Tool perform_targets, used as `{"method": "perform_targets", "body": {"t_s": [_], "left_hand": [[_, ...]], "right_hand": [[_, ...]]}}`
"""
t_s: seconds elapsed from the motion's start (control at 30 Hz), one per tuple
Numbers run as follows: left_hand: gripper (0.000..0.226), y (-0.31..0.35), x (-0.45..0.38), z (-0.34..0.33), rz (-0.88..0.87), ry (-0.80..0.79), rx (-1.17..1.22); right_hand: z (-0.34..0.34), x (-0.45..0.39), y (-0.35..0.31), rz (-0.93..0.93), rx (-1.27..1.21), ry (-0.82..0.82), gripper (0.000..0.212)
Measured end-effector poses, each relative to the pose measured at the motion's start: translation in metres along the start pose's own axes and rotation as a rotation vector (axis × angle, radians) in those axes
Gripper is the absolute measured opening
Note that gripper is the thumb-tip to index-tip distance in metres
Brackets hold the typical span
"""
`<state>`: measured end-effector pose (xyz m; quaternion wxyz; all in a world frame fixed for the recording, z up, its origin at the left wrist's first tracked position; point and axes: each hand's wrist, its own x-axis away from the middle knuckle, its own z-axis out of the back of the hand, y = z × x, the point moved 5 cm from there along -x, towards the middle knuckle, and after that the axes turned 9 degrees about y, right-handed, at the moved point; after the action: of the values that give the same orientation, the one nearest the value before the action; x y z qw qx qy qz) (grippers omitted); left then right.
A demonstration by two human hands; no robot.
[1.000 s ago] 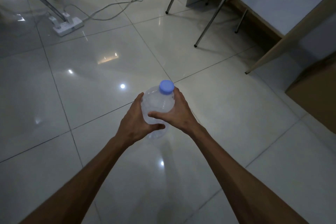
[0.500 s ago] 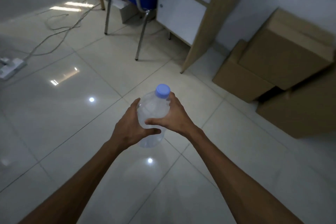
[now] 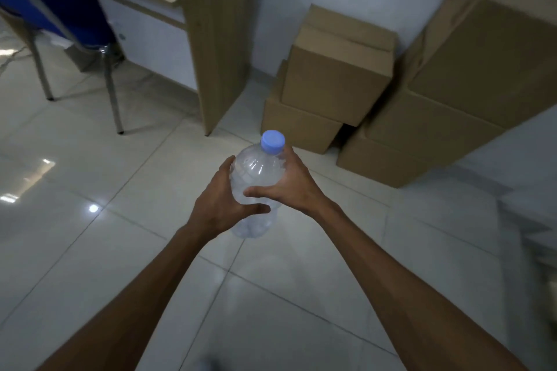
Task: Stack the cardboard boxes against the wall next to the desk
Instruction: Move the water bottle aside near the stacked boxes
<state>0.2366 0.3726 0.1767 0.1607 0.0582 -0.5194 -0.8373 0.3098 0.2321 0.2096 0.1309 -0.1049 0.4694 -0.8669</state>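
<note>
Both of my hands hold a clear plastic bottle (image 3: 256,172) with a blue cap, upright over the tiled floor. My left hand (image 3: 215,202) wraps its left side and my right hand (image 3: 297,187) its right side. Ahead, against the white wall to the right of the wooden desk (image 3: 211,24), stand two stacks of brown cardboard boxes. A smaller box (image 3: 337,75) sits on a low box (image 3: 297,126). To their right a big box (image 3: 482,48) rests on a wide lower box (image 3: 391,156). The bottle is well short of the boxes.
A blue chair (image 3: 60,9) with metal legs stands at the desk on the left. Glossy floor tiles (image 3: 90,250) spread around me. Something pale and blurred lies at the right edge (image 3: 536,220).
My view has swung to the right, from the open floor with cables to the desk and the box stacks. My hands keep the same hold on the bottle.
</note>
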Motion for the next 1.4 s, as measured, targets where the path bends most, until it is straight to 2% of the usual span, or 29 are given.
{"method": "perform_targets", "body": {"t_s": [0.2,0.33,0.5,0.83,0.97,1.13,1.27,1.4], "left_hand": [[0.073,0.066,-0.043,-0.079,-0.092,-0.112,0.03],[0.087,0.089,-0.078,-0.134,-0.091,-0.199,0.02],[0.099,0.118,-0.11,-0.191,-0.038,-0.226,0.022],[0.09,0.172,-0.149,-0.304,-0.058,-0.315,0.045],[0.077,0.189,-0.162,-0.332,-0.043,-0.31,0.041],[0.084,0.198,-0.178,-0.346,0.024,-0.251,0.045],[0.054,0.206,-0.192,-0.35,0.043,-0.191,0.065],[0.056,0.198,-0.203,-0.342,0.059,-0.157,0.076]], "right_hand": [[0.087,-0.031,0.048,-0.067,0.0,0.103,0.092],[0.14,-0.057,0.085,-0.125,-0.001,0.149,0.098],[0.198,-0.087,0.121,-0.148,-0.03,0.161,0.091],[0.292,-0.119,0.198,-0.206,-0.067,0.211,0.091],[0.313,-0.137,0.22,-0.21,-0.073,0.176,0.094],[0.331,-0.164,0.23,-0.194,-0.083,0.112,0.089],[0.327,-0.187,0.234,-0.164,-0.091,0.065,0.087],[0.311,-0.204,0.234,-0.161,-0.103,0.022,0.089]]}}
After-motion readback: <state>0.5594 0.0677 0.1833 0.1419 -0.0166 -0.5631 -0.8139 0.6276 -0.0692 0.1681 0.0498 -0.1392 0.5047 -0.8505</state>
